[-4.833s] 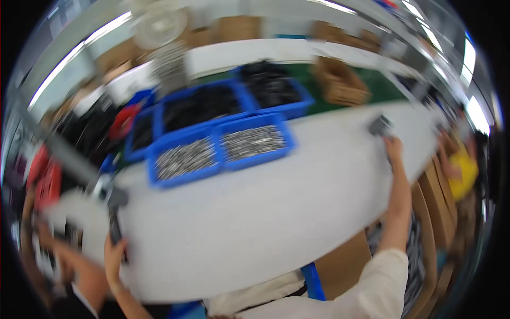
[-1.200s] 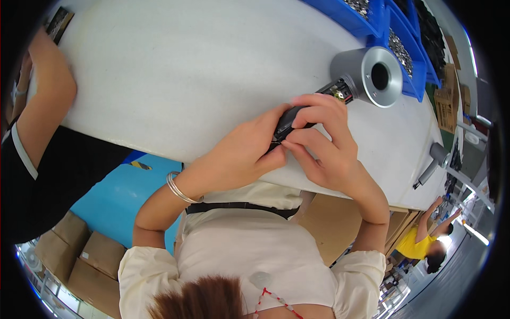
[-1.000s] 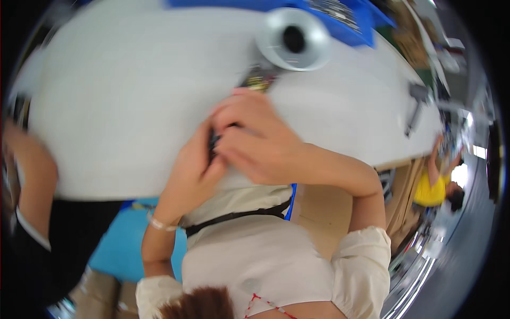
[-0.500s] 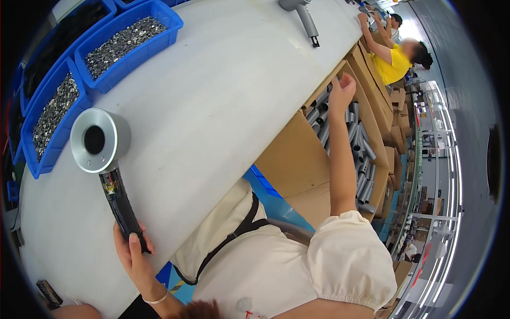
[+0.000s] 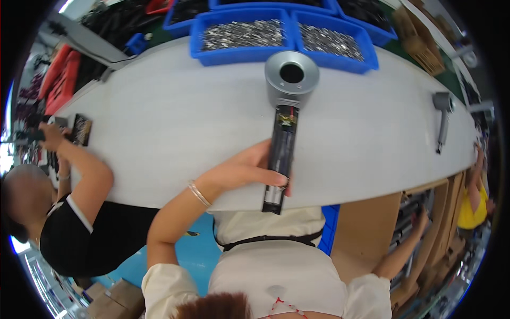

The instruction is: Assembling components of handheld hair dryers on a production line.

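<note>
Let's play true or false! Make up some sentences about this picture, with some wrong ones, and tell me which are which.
1. The left hand holds the black handle of a grey dryer-shaped tool. True.
2. The right hand is on that handle too. False: the right hand is over at the cardboard box of grey tubes.
3. Shiny bangles ring the left wrist. True.
4. The bins of metal bits are red. False: those bins are blue.
5. A second grey tool lies on the white table, off to the right. True.
6. The person's top is green. False: the top is cream.
</note>
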### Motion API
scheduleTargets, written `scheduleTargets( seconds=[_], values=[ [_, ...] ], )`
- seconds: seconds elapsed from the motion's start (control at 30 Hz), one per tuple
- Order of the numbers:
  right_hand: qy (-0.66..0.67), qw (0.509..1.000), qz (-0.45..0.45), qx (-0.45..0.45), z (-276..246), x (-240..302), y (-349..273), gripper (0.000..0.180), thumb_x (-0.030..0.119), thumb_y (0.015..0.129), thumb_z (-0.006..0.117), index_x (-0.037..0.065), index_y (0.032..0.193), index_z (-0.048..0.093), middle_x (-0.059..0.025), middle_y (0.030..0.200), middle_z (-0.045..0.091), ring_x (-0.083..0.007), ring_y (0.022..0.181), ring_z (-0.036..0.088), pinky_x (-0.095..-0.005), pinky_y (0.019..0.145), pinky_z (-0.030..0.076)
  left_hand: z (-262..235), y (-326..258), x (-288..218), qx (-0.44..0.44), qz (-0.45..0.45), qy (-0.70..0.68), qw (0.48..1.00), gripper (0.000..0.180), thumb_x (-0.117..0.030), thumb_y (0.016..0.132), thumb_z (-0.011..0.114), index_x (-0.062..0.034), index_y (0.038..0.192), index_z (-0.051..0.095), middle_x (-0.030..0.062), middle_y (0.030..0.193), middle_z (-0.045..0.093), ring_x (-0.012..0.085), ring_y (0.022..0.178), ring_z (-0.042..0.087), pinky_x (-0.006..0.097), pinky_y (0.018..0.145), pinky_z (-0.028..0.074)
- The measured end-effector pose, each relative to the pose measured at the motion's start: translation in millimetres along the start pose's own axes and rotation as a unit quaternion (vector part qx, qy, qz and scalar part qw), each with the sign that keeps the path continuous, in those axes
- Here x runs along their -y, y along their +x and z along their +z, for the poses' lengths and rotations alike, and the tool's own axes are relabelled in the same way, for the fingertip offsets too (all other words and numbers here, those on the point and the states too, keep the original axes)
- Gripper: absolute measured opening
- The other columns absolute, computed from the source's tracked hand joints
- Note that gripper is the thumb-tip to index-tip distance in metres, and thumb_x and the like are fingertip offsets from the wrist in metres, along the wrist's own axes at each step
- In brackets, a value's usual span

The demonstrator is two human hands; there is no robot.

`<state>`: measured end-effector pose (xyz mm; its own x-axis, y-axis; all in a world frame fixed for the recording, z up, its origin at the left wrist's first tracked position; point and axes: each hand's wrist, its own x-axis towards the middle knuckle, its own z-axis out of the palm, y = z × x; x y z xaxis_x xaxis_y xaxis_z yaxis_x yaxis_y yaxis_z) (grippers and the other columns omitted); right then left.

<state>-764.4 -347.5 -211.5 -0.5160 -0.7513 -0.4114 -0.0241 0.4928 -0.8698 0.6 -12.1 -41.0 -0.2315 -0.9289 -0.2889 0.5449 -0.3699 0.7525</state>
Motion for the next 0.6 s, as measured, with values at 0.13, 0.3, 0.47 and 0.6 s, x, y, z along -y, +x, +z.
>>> scheduleTargets(
  seconds=[0.13,0.3,0.47,0.6],
  values=[
    [-0.293,0.919,-0.195,-0.175,38,85,-141,0.048,0.039,0.086,0.066,-0.006,0.103,0.063,-0.0132,0.091,0.064,-0.0215,0.074,0.061,-0.0327,0.061,0.049,14,-19,-11,-0.033,0.066,0.0,0.997,0.053,-0.01,0.071,0.074,-0.0059,0.115,0.043,0.0157,0.092,0.063,0.0283,0.082,0.065,0.04,0.076,0.052],
    [0.101,0.912,-0.391,0.067,138,155,-292,0.053,0.04,0.096,0.05,-0.005,0.124,0.051,-0.0175,0.12,0.057,-0.025,0.106,0.057,-0.0373,0.093,0.047,13,-15,-51,-0.057,0.256,0.061,0.963,0.05,-0.016,0.074,0.072,-0.0098,0.115,0.045,0.0165,0.084,0.063,0.028,0.079,0.064,0.04,0.072,0.051],
    [-0.082,0.757,-0.272,0.589,298,121,-496,0.069,0.06,0.092,0.039,0.004,0.132,0.042,-0.0081,0.08,0.059,-0.0161,0.068,0.058,-0.0283,0.061,0.046,18,4,-83,-0.078,0.385,0.112,0.913,0.046,-0.02,0.074,0.069,-0.0092,0.113,0.047,0.0161,0.081,0.063,0.0292,0.077,0.063,0.042,0.073,0.05],
    [-0.175,0.565,-0.452,0.668,356,116,-583,0.06,0.02,0.086,0.064,0.003,0.135,0.033,-0.0179,0.088,0.06,-0.0311,0.068,0.063,-0.037,0.063,0.049,16,6,-96,-0.112,0.428,0.107,0.89,0.043,-0.019,0.073,0.068,-0.0076,0.11,0.048,0.0158,0.08,0.063,0.0298,0.08,0.063,0.041,0.078,0.05]
  ],
)
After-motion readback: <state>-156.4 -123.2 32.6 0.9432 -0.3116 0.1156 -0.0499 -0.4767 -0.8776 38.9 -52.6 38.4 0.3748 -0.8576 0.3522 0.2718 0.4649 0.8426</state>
